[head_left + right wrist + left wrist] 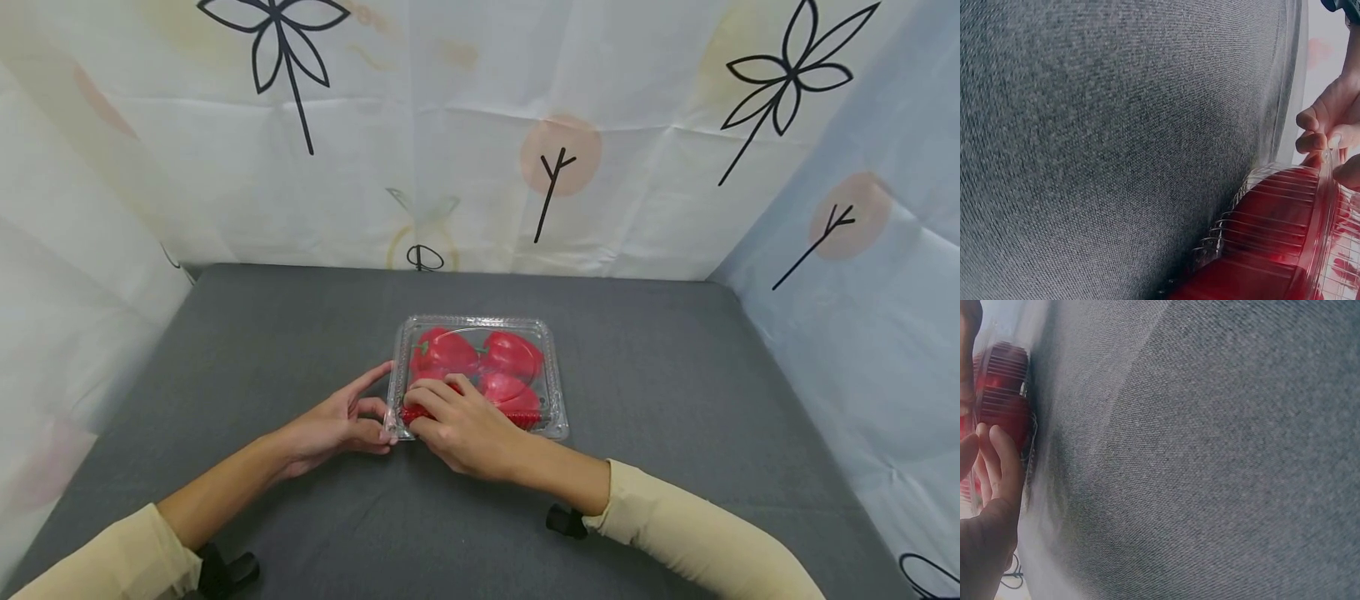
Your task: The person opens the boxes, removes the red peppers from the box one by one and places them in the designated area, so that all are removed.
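A clear plastic clamshell box (557, 392) lies on the grey cloth with several red bell peppers (512, 354) inside, green stems showing on some. My left hand (341, 425) holds the box at its near left corner, thumb at the front and index finger stretched along the left side. Over the same corner, my right hand (468, 429) bends its fingers onto the lid and grips the rim. In the right wrist view the fingertips of both hands meet at the rim (1325, 206). The right hand hides part of the near left pepper.
Grey cloth (300, 333) covers the table around the box. A white patterned curtain (480, 192) hangs behind the table, with more fabric (885, 333) along the right side. Dark straps (566, 521) sit at both wrists near the beige sleeves.
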A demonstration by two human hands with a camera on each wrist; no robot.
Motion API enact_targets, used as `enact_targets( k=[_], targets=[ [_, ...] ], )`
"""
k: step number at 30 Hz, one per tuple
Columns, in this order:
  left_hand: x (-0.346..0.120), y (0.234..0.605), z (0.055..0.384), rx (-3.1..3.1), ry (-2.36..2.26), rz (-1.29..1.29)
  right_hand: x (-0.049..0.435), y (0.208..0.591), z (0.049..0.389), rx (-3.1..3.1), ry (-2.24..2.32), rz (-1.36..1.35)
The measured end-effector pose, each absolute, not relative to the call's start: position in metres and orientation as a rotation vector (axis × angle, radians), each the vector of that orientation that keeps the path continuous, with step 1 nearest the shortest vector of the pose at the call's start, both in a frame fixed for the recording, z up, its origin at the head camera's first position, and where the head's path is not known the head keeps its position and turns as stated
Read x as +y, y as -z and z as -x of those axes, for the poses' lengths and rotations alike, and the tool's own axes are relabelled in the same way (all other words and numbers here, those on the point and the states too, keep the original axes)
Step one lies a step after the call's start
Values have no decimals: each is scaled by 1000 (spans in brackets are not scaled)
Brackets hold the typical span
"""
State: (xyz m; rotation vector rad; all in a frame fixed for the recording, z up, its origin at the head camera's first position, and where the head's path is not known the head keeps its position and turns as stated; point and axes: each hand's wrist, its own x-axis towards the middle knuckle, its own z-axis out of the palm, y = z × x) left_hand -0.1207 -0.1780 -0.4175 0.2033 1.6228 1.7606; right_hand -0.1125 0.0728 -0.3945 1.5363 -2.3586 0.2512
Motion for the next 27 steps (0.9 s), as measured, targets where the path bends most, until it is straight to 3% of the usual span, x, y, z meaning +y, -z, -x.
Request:
enact_targets(
  k=[27],
  targets=[
    [-172, 415, 123, 1656, -1734, -185, 76, 394, 113, -2349, -194, -1525]
  ],
)
